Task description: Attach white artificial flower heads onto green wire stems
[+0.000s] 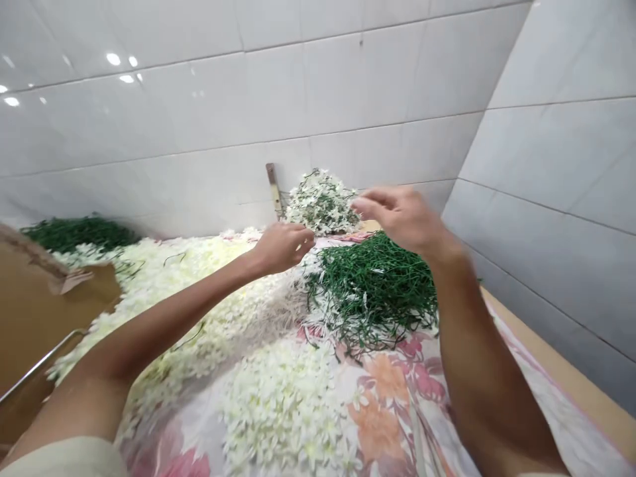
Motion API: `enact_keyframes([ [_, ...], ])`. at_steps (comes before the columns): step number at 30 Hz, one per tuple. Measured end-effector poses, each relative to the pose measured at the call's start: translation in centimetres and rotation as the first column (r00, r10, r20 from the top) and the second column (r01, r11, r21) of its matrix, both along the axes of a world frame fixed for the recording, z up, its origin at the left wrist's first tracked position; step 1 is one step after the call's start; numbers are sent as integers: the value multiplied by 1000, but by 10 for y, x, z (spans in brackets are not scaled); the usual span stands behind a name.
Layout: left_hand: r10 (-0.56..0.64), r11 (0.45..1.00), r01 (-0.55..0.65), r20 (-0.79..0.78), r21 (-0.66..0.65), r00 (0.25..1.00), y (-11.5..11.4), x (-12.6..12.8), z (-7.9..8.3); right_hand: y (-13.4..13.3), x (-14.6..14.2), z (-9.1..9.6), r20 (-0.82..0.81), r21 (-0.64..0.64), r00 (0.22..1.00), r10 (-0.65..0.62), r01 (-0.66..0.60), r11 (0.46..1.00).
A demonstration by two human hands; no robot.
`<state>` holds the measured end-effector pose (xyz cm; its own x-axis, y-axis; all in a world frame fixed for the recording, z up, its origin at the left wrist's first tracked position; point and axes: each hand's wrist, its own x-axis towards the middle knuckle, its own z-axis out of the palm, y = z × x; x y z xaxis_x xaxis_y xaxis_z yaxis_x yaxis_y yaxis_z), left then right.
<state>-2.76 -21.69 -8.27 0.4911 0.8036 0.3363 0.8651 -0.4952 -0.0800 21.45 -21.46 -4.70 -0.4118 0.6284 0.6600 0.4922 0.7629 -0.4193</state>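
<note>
My left hand [282, 246] hovers over the far side of a spread of white artificial flowers [209, 291], its fingers curled in a pinch on something too small to name. My right hand [400, 215] is raised above a heap of green plastic stems [375, 285]. It is blurred by motion, with the fingers loosely bent towards the left hand. A second patch of white flowers [288, 404] lies nearer me on the floral cloth [397, 404].
A mound of finished flower sprigs [322, 202] rests against the tiled wall [318, 99] beside a wooden stick [273, 189]. More green stems [74, 232] lie at far left. A brown cardboard box [34, 298] stands at left. A tiled wall [561, 199] closes the right side.
</note>
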Motion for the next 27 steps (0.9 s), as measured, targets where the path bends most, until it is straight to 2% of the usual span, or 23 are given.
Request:
enact_keyframes([
  [3,58,998,-59,92,15,994,-50,-34,-11,17,-30,-25,266,-174,963,45,2,985],
  [6,187,981,-162,303,-106,934,-89,-65,-22,13,-64,-47,429,-260,887,169,-58,964],
  [9,174,967,-73,423,-243,889,-124,-76,-47,-4,-96,-63,476,-314,816,328,-190,930],
  [12,108,966,7,428,-257,897,-149,-72,-83,-22,-121,-77,472,-374,757,451,-292,880],
  [15,122,967,-12,418,-256,900,-158,-71,-113,-34,-136,-96,492,-363,740,459,-305,880],
  [17,125,964,-8,423,-268,897,-156,-73,-124,-39,-139,-111,506,-328,739,445,-312,892],
  [23,114,936,52,439,-347,892,-147,-81,-132,-51,-129,-147,433,-280,788,437,-343,897],
  [27,147,933,94,607,-348,781,-144,-84,-137,-50,-121,-159,481,-270,738,474,-390,880],
])
